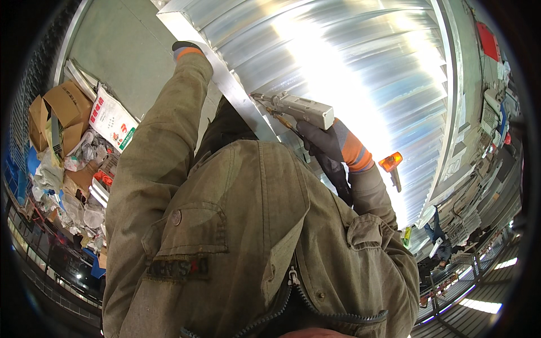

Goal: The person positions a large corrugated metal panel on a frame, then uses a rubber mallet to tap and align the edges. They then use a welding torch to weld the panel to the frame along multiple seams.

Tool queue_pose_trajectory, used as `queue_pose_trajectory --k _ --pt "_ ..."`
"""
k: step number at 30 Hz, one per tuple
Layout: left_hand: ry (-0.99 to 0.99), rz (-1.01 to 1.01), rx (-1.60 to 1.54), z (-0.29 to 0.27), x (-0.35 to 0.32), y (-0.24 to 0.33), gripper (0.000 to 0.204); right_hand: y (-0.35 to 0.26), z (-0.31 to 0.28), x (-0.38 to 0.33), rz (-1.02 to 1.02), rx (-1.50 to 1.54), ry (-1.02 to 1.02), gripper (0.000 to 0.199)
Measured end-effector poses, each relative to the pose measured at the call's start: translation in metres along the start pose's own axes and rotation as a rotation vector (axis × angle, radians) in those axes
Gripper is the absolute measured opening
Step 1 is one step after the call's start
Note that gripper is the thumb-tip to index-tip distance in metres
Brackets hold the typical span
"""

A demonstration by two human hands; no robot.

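Note:
A long ribbed metal panel (pixel 360 107) with a bright frame rail (pixel 231 84) along its near left side lies before me. My right hand (pixel 324 141), in a dark glove with an orange and grey cuff, is closed round a grey pistol-shaped power tool (pixel 307 110). The tool's narrow nose points left, close to the frame rail. A dark hose or cord hangs below that hand. At the rail's far left end is my gloved left hand (pixel 187 49), beside or against the metal; its fingers are mostly hidden.
An orange-headed mallet-like tool (pixel 391 162) lies on the panel to the right. On the left, a cardboard box (pixel 67 110), a white printed sack (pixel 110 118) and a heap of plastic scrap (pixel 79 191) cover the floor. Another person (pixel 439 242) is far right.

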State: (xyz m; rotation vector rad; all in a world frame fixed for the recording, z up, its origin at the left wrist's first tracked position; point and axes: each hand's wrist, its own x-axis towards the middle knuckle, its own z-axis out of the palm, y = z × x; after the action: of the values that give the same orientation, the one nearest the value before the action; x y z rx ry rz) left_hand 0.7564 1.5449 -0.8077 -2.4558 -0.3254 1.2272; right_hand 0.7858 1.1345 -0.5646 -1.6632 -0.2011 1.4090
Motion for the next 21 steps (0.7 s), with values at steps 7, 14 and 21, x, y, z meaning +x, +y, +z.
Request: queue_pose_trajectory --k 7,14,21 --pt "-0.046 -0.001 -0.040 -0.017 -0.012 -0.004 0.030 -0.004 -0.001 0.000 0.002 0.022 -0.031 0.048" --pt "-0.010 0.003 0.009 -0.020 -0.020 -0.001 0.032 -0.008 -0.001 0.000 0.008 0.018 -0.039 0.050" --pt "0.022 0.009 0.003 0.006 0.005 -0.002 0.030 -0.008 -0.002 -0.001 0.004 0.028 -0.041 0.051"
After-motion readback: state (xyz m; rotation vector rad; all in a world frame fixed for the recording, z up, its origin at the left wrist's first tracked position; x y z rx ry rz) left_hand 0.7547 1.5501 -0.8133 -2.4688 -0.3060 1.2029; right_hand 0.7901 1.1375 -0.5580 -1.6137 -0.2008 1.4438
